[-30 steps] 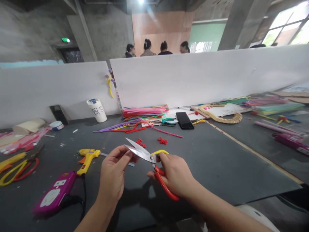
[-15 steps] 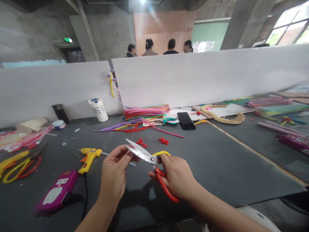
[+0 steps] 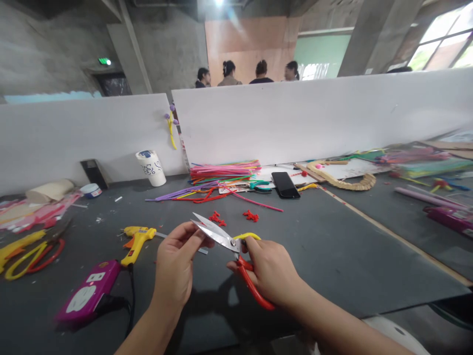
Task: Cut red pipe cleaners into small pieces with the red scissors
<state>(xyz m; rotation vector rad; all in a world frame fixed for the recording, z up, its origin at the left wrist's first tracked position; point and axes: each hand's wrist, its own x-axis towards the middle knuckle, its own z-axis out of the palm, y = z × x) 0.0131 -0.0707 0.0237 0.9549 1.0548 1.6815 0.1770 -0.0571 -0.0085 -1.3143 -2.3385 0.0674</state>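
Note:
My right hand (image 3: pixel 271 270) grips the yellow and red handles of a pair of scissors (image 3: pixel 221 236), whose steel blades stand slightly apart and point up to the left. My left hand (image 3: pixel 175 266) is pinched closed just under the blades, its fingertips against them; what it pinches is too small to make out. Both hands hover over the dark grey table mat (image 3: pixel 332 246). Two small red twisted pieces (image 3: pixel 216 217) (image 3: pixel 251 215) lie on the mat just beyond the scissors.
A yellow glue gun (image 3: pixel 136 239) and a magenta power strip (image 3: pixel 88 293) lie to the left, further scissors (image 3: pixel 25 251) at the far left. A pile of coloured pipe cleaners (image 3: pixel 223 172), a black phone (image 3: pixel 285 185) and a paper cup (image 3: pixel 151 168) sit by the white partition (image 3: pixel 314 118). Several people stand behind it.
Almost nothing has changed: both hands keep their hold around the scissors, and the view has only shifted slightly.

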